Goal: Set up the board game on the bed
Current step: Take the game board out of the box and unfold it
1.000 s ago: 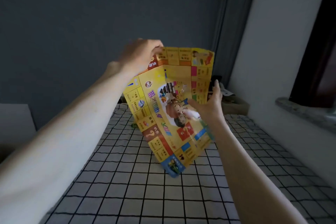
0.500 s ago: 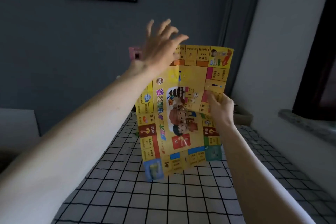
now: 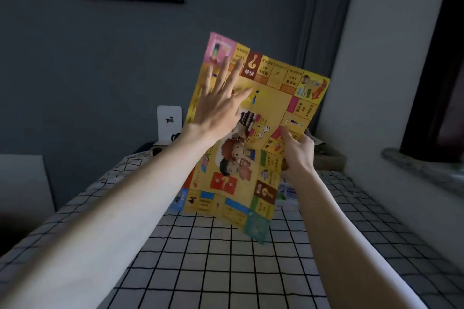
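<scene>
Roughly halfway: game board (image 3: 271, 118) unfolded, held upright in the air above the checked bed (image 3: 226, 263), not yet laid flat. Right hand (image 3: 298, 150) pinched its right edge; left hand (image 3: 218, 108) spread flat against its face, grasping nothing. Pieces not set out.

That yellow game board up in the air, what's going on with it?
A person is holding the yellow game board up above the checked bed, not yet laid down. The right hand grips its right edge, while the left hand lies flat against its face with fingers spread, apparently smoothing it open. Some small items lie on the bed behind it, too hidden to identify.
</scene>
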